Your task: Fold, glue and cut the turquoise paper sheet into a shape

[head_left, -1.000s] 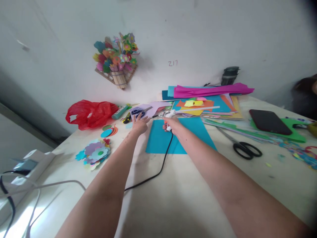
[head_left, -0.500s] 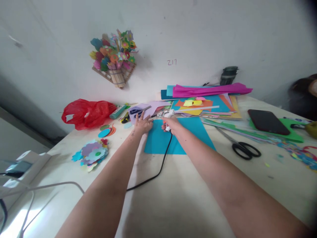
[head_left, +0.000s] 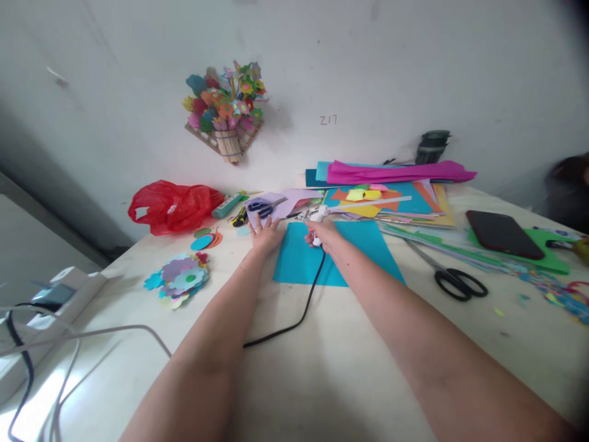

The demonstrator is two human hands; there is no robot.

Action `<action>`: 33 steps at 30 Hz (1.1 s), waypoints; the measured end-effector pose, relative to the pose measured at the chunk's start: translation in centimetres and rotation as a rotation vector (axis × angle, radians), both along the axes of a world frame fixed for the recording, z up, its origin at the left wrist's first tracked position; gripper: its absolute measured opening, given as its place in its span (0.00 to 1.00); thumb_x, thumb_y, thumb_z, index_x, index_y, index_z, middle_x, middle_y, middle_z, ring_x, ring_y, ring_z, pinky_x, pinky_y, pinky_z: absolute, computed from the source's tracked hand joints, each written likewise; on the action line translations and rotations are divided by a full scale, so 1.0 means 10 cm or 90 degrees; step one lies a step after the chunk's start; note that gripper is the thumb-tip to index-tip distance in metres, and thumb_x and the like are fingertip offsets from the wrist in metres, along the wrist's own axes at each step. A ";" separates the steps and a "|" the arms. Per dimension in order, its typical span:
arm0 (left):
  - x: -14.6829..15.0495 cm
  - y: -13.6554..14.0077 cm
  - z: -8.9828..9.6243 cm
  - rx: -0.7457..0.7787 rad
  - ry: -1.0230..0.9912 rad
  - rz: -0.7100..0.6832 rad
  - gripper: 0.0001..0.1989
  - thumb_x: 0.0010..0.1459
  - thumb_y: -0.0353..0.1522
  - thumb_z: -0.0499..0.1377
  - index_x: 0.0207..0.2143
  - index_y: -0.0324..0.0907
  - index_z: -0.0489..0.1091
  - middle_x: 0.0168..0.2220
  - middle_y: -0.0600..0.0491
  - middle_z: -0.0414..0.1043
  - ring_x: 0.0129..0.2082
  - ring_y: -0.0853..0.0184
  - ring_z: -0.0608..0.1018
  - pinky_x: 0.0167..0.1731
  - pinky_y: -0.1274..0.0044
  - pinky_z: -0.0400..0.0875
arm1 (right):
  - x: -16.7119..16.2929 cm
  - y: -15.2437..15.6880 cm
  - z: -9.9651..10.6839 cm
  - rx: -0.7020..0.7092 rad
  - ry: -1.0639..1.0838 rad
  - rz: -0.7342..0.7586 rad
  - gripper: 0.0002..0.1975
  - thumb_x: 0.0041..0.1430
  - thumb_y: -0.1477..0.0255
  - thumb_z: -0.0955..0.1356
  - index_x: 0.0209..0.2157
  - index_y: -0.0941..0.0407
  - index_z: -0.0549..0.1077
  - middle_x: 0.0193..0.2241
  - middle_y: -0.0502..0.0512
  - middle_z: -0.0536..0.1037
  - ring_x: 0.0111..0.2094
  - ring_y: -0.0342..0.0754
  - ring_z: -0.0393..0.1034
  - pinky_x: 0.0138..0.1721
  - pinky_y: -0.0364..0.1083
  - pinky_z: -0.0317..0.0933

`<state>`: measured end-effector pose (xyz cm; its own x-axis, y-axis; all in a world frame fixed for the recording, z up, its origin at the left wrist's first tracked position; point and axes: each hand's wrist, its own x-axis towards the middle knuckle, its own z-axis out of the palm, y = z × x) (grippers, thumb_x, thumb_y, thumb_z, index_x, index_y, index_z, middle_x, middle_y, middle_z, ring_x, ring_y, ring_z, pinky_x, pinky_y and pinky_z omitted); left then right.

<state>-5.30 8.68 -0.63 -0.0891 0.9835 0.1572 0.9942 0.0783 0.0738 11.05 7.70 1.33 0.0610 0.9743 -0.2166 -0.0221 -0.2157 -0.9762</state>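
Observation:
My right hand is wrapped round a white glue gun, whose black cord runs down and left across the table. The gun is over the upper part of a blue sheet. Just left of that sheet, my left hand rests with fingers spread, holding nothing. Beyond its fingertips a small pair of dark-handled scissors lies on lilac paper. A yellow and black cutter is to the left of them.
Paper flowers are piled at left, below a red plastic bag. Large black scissors, paper strips and a phone lie at right. Coloured sheets are stacked at the back. A power strip with cables is at far left.
The view has shifted slightly, so the scene sits a little further right. My left hand is still spread by the blue sheet; my right hand still grips the glue gun.

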 end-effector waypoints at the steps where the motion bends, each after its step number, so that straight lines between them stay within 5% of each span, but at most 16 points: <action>1: 0.03 0.00 0.01 -0.001 -0.005 0.006 0.30 0.54 0.49 0.40 0.58 0.51 0.50 0.62 0.59 0.41 0.60 0.57 0.28 0.55 0.56 0.25 | 0.00 -0.01 0.00 0.000 -0.001 0.003 0.07 0.51 0.72 0.67 0.26 0.59 0.63 0.10 0.48 0.67 0.12 0.43 0.64 0.11 0.40 0.59; 15: 0.07 0.18 -0.08 -0.021 -0.033 0.115 0.35 0.48 0.53 0.46 0.58 0.54 0.49 0.63 0.56 0.32 0.59 0.53 0.25 0.54 0.55 0.24 | 0.03 0.03 -0.04 0.008 0.028 0.033 0.07 0.51 0.72 0.67 0.28 0.59 0.63 0.10 0.46 0.65 0.12 0.43 0.63 0.12 0.40 0.59; 28: 0.12 0.07 0.00 0.005 0.011 0.068 0.34 0.52 0.50 0.40 0.60 0.51 0.44 0.63 0.56 0.31 0.59 0.55 0.24 0.53 0.54 0.22 | 0.00 0.03 -0.07 0.019 0.004 0.000 0.09 0.50 0.69 0.68 0.26 0.59 0.65 0.10 0.48 0.66 0.12 0.43 0.63 0.12 0.41 0.59; 33: 0.02 -0.12 -0.01 -0.057 -0.045 0.058 0.34 0.53 0.49 0.37 0.61 0.49 0.39 0.63 0.56 0.34 0.59 0.55 0.25 0.53 0.51 0.26 | -0.03 0.12 -0.12 0.054 -0.007 -0.039 0.09 0.49 0.67 0.68 0.28 0.59 0.66 0.10 0.48 0.66 0.14 0.45 0.65 0.13 0.42 0.60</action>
<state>-5.09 7.46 -0.74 -0.1869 0.9806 0.0592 0.9751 0.1779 0.1323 10.77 8.93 0.16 0.1232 0.9834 -0.1329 -0.0212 -0.1312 -0.9911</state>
